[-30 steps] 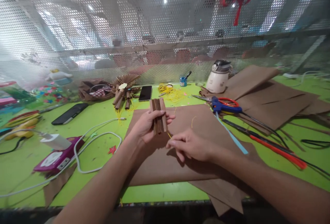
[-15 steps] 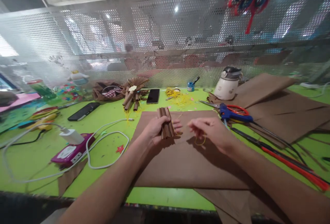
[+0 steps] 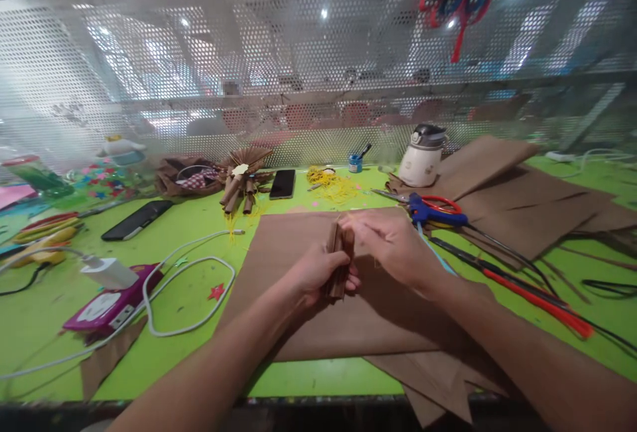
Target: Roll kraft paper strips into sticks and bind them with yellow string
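My left hand (image 3: 318, 271) is wrapped round a narrow strip of pleated brown paper (image 3: 340, 266), which stands nearly upright over a large brown paper sheet (image 3: 293, 332). Close to the strip's upper end, my right hand (image 3: 385, 238) pinches a thin yellow string (image 3: 344, 217). Only a little of the string shows; the rest is hidden by the fingers or too fine to follow.
Behind the sheet lie a phone (image 3: 283, 184), a yellow string heap (image 3: 326, 180) and a pleated-paper piece (image 3: 241, 183). To the right are a blue glue gun (image 3: 432, 215), a white bottle (image 3: 421, 156) and brown paper (image 3: 542, 200). A purple power strip (image 3: 112, 302) sits left.
My right hand has moved left and up to the pleated paper, bringing the string with it. My left hand has turned the paper and brought it lower. The view has shifted a little right.
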`<state>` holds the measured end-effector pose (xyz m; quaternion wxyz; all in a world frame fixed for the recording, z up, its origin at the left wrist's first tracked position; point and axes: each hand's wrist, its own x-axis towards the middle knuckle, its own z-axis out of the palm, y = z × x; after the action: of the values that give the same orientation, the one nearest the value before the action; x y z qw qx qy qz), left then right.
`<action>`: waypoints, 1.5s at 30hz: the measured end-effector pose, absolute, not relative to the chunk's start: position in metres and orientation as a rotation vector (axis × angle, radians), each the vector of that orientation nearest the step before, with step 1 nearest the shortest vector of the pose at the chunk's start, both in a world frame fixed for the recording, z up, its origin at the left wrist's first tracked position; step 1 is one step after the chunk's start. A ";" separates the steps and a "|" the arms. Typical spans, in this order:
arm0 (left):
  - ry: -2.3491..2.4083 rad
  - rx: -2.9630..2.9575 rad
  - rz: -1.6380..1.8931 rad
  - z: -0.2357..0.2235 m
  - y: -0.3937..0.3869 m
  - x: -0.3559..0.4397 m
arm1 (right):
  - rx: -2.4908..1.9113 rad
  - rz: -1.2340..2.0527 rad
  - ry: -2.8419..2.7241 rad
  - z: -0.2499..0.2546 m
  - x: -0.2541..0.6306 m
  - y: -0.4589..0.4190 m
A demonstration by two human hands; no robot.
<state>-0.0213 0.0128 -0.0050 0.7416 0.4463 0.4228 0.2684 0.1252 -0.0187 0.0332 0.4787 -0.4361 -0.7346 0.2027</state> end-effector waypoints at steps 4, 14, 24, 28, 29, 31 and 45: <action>0.877 0.869 0.688 -0.007 0.017 -0.023 | -1.151 0.512 -1.917 0.028 0.113 -0.035; 0.936 0.743 0.583 0.002 0.024 -0.032 | -1.317 0.405 -1.798 0.026 0.121 -0.036; 0.988 0.745 0.673 0.002 0.023 -0.029 | -1.326 0.430 -2.082 0.018 0.116 -0.045; 0.972 0.698 0.664 0.004 0.024 -0.031 | -1.347 0.405 -2.036 0.019 0.115 -0.048; 0.946 0.681 0.640 0.005 0.025 -0.031 | -1.350 0.393 -1.989 0.021 0.117 -0.048; 0.894 0.658 0.558 0.005 0.025 -0.032 | -1.369 0.357 -1.877 0.028 0.121 -0.046; 0.864 0.680 0.520 -0.001 0.029 -0.036 | -1.310 0.378 -1.781 0.039 0.126 -0.049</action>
<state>-0.0358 0.0293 -0.0005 0.8207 0.3194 0.4057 0.2445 0.1259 -0.0489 0.0391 0.4342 -0.5261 -0.7153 0.1517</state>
